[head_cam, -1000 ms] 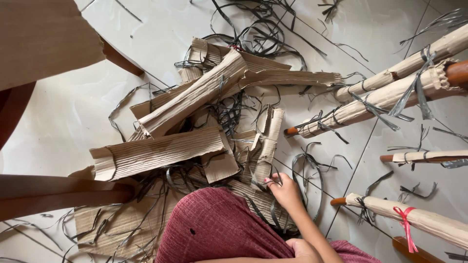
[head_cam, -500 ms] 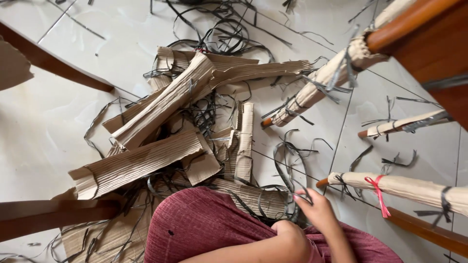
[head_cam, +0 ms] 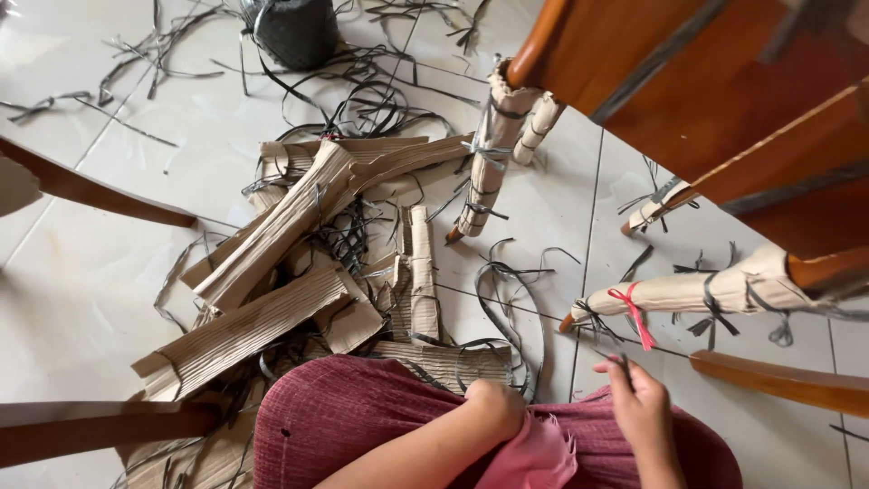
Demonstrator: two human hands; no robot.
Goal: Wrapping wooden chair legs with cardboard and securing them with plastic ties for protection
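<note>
Head view shows the right hand point(head_cam: 644, 409) has left the cardboard scraps point(head_cam: 299, 281) and now pinches a dark strap point(head_cam: 608, 355) beside the wrapped chair leg point(head_cam: 697, 292). Left hand point(head_cam: 493, 407) rests fisted, apparently empty, on the knee.

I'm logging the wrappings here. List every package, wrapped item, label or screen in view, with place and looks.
Wrapped chair leg: right, near the right hand; tan cardboard, dark ties, a red ribbon.
Wrapped leg: upper centre; tan cardboard, dark ties.
Loose cardboard sheets: floor, centre left; tan, ribbed.
Spool: top; dark, round.
Labels, signs, screens: none seen.
</note>
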